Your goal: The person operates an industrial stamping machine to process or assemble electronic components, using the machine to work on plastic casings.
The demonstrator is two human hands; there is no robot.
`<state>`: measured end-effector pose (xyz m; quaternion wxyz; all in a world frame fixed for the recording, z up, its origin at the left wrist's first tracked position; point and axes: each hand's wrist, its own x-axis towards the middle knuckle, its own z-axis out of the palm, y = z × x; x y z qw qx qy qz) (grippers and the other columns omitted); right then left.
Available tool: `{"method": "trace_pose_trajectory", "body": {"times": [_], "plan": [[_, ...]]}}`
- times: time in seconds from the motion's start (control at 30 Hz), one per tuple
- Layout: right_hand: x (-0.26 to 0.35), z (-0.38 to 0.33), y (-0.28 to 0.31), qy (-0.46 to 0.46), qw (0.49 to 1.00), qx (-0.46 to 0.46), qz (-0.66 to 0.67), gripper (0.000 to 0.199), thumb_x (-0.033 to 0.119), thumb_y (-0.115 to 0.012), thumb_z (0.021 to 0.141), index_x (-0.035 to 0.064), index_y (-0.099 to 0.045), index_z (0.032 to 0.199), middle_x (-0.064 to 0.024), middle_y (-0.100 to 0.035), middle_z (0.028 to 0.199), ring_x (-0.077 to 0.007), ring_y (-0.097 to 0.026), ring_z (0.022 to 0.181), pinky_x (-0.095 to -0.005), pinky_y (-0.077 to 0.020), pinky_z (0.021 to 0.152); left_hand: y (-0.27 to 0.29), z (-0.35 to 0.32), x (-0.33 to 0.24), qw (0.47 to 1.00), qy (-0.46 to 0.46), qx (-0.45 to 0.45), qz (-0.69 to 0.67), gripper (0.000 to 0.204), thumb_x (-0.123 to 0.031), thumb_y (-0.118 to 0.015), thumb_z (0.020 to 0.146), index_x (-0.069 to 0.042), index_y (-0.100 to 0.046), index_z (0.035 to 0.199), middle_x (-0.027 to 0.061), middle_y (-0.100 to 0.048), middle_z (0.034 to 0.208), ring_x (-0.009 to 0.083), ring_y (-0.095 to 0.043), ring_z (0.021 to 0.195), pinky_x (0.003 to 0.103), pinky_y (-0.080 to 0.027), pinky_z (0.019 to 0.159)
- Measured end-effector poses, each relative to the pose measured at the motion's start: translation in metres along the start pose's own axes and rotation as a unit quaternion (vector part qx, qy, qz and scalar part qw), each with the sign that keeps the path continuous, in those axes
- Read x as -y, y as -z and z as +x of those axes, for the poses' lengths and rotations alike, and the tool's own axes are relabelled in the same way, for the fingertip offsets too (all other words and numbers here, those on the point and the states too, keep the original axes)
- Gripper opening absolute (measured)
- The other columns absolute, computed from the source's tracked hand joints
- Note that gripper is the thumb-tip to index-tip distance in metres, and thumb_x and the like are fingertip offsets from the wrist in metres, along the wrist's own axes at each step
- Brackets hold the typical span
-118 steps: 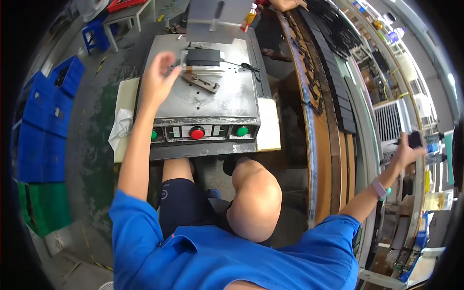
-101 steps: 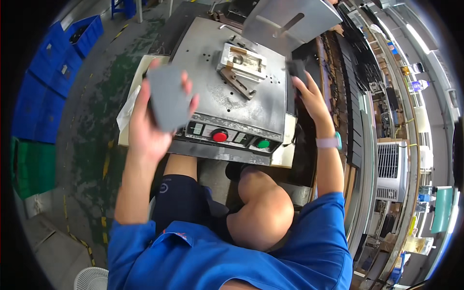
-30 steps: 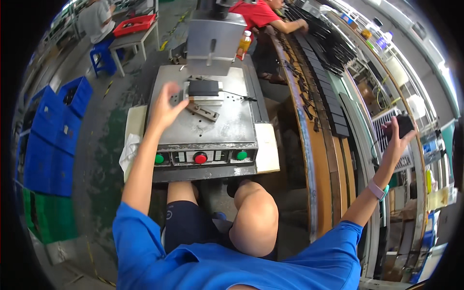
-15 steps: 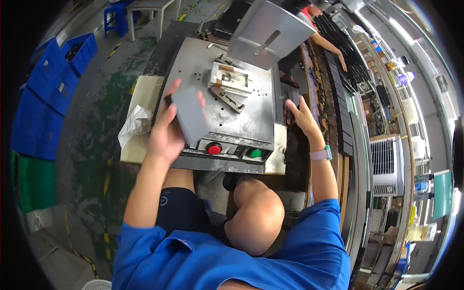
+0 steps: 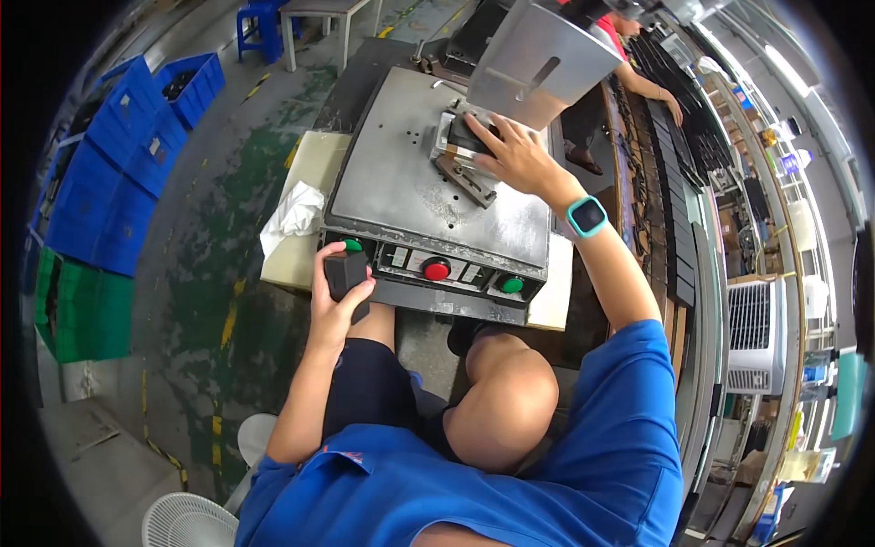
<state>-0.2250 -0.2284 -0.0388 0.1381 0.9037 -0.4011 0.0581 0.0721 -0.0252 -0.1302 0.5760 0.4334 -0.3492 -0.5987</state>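
The left hand [image 5: 339, 296] has its grip clamped on a small dark block [image 5: 346, 273] (held low, just in front of the machine's button panel [image 5: 428, 271]). The right hand [image 5: 515, 155] presses spread fingers on a dark part [image 5: 463, 137] seated in the metal fixture [image 5: 456, 157] on the grey surface [image 5: 401, 182].

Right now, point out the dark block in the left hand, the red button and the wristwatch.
dark block [image 5: 344, 273], head view, its top face.
red button [image 5: 437, 270], head view, its cap.
wristwatch [image 5: 588, 217], head view, its screen.
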Motion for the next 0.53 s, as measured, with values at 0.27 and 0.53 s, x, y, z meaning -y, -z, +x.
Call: {"method": "trace_pose_trajectory", "body": {"times": [0.27, 0.53], "plan": [[0.095, -0.135, 0.035, -0.154, 0.961, 0.226, 0.03, 0.114, 0.049, -0.081, 0.068, 0.0093, -0.018, 0.154, -0.0271, -0.025, 0.152, -0.0418, -0.025, 0.142, -0.0551, -0.0278, 0.112, 0.017, 0.022, 0.01, 0.974, -0.143, 0.016, 0.173, 0.064, 0.009, -0.065, 0.078, -0.011, -0.041, 0.133, 0.0086, -0.059, 0.107, 0.018, -0.061, 0.096, 0.031, -0.048, 0.089], [0.138, -0.126, 0.073, -0.147, 0.563, 0.045, 0.812, 0.097, 0.05, -0.075, 0.081, 0.0065, -0.022, 0.151, -0.0214, -0.034, 0.148, -0.0383, -0.036, 0.136, -0.0461, -0.0291, 0.114, -0.15, 0.016, -0.062, 0.9, -0.236, 0.287, 0.227, 0.069, -0.021, -0.068, 0.088, -0.014, -0.031, 0.146, 0.0159, -0.052, 0.135, 0.0245, -0.049, 0.126, 0.041, -0.033, 0.111]]}}
